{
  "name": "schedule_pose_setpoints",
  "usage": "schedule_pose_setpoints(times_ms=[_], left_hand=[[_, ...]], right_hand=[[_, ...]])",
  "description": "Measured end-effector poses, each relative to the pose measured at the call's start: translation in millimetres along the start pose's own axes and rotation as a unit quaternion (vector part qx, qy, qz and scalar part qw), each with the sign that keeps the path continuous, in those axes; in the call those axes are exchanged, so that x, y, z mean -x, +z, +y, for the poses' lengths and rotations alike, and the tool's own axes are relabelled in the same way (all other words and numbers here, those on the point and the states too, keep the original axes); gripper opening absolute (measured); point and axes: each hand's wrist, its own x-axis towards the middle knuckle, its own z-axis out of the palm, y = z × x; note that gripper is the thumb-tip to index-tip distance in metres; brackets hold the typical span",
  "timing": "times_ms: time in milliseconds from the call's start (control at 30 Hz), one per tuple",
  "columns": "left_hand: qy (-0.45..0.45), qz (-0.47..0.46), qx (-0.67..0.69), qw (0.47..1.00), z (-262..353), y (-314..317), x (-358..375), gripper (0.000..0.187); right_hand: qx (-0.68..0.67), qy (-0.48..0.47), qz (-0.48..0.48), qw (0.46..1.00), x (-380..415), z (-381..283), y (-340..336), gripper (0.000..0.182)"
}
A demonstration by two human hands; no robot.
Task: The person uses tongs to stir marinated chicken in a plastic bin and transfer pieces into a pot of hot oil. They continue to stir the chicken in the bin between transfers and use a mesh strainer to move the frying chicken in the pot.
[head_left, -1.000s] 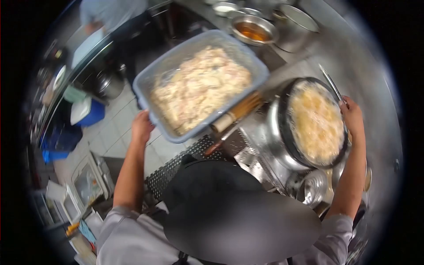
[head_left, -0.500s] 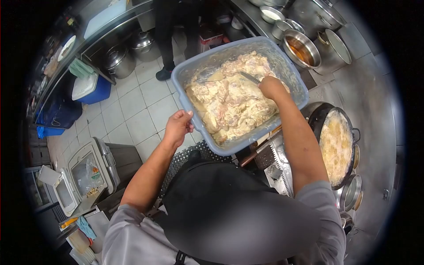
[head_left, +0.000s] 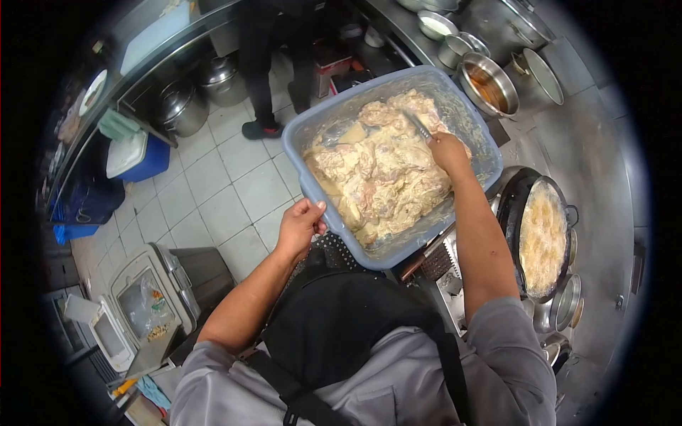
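My left hand (head_left: 302,224) grips the near left rim of a grey-blue plastic tub (head_left: 307,138) and holds it up over the floor and stove edge. The tub is full of battered raw chicken pieces (head_left: 380,174). Over the tub's right half, my right hand (head_left: 447,151) is shut on metal tongs (head_left: 417,123), whose tips point into the chicken near the far side. To the right and lower, a black wok (head_left: 543,226) holds bubbling oil with pieces frying.
A steel counter (head_left: 590,149) runs along the right with several metal bowls and pots, one bowl (head_left: 489,83) holding reddish sauce. Another person's legs (head_left: 261,64) stand on the tiled floor at the top. Large pots, a blue cooler (head_left: 135,157) and bins line the left.
My right hand left the wok, reached into the tub with the tongs, then shifted slightly right. The tub came closer and lower, still held by my left hand.
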Motion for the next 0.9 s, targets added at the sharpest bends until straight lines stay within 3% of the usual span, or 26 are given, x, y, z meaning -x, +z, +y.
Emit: schedule_pose_setpoints(times_ms=[133, 200, 400, 467, 600, 700, 767, 900], left_hand=[[-0.005, 0.014, -0.004, 1.0, 4, 2, 3, 0.02], [-0.008, 0.014, -0.012, 1.0, 5, 2, 3, 0.02], [0.0, 0.012, -0.013, 1.0, 3, 0, 2, 0.021], [-0.007, 0.021, -0.02, 1.0, 4, 0, 1, 0.021], [-0.009, 0.015, -0.01, 1.0, 4, -1, 0, 0.021], [-0.004, 0.015, -0.008, 1.0, 2, -1, 0, 0.02], [-0.003, 0.017, -0.007, 1.0, 1, -1, -1, 0.021], [-0.002, 0.022, -0.009, 1.0, 3, 0, 1, 0.022]], right_hand=[[0.079, 0.021, 0.049, 0.995, -27, -8, -23, 0.032], [0.115, 0.072, 0.005, 0.991, -45, -8, -17, 0.031], [0.176, 0.003, -0.1, 0.979, 2, -45, -34, 0.029], [0.225, -0.037, -0.179, 0.957, 24, -48, -38, 0.027], [0.252, -0.07, -0.192, 0.946, 51, -27, -56, 0.026], [0.19, -0.059, -0.166, 0.966, 56, -12, -93, 0.026], [0.178, -0.055, -0.064, 0.98, 40, 8, -95, 0.027], [0.194, -0.009, -0.006, 0.981, -3, 12, -80, 0.026]])
